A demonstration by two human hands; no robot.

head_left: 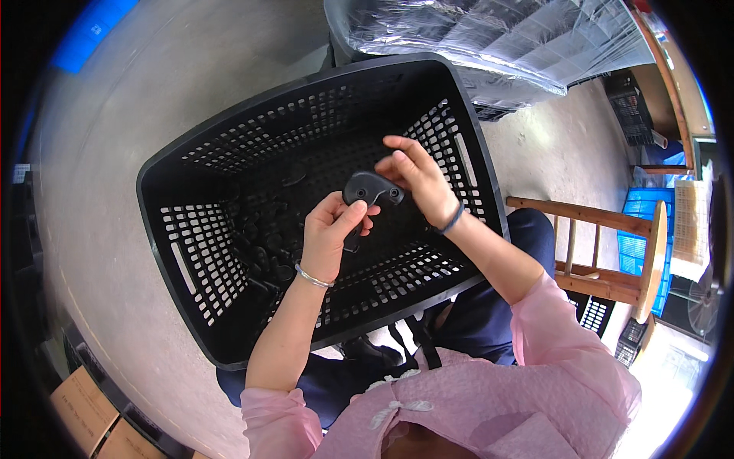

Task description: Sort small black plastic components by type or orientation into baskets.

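Crate (191, 252) holds black parts (264, 229); hands grip 1 part (371, 190).

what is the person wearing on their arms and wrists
Both arms are bare from elbow to hand, with loose pink textured sleeves pushed up to the elbows. The left hand has a thin silver metal bangle on its wrist. The right hand has a dark blue band around its wrist. No gloves, no rings visible.
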